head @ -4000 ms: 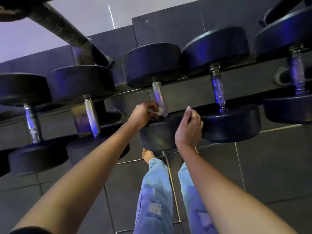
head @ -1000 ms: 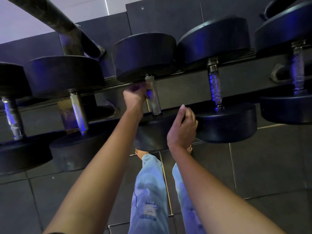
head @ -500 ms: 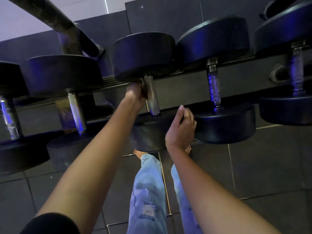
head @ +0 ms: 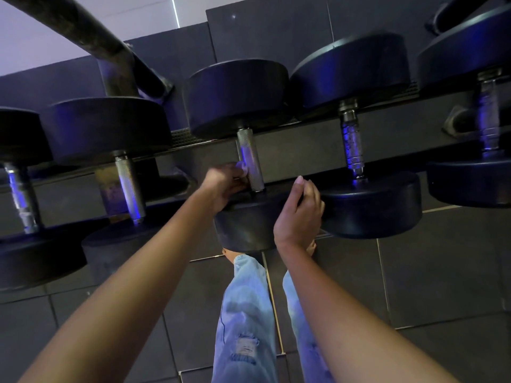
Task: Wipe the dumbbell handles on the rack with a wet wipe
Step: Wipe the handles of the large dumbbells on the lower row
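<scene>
Several black dumbbells lie in a row on a dark rack (head: pixel 304 150), their metal handles pointing toward me. My left hand (head: pixel 225 183) holds a small white wet wipe (head: pixel 244 170) curled against the lower end of the middle dumbbell's knurled handle (head: pixel 250 158). My right hand (head: pixel 300 214) rests over the near black weight (head: pixel 249 225) of that same dumbbell, fingers hooked over its edge beside the neighbouring weight (head: pixel 370 205). Most of the wipe is hidden inside my left fingers.
More handles stand to the left (head: pixel 130 186) and to the right (head: pixel 352 145), (head: pixel 488 117). A thick rack post (head: pixel 91 31) slants overhead at upper left. Below are dark floor tiles (head: pixel 428 277), my jeans (head: pixel 243 322) and bare feet.
My left hand has slid with the wipe from the top of the middle handle down to its lower end. My right hand has stayed on the near weight.
</scene>
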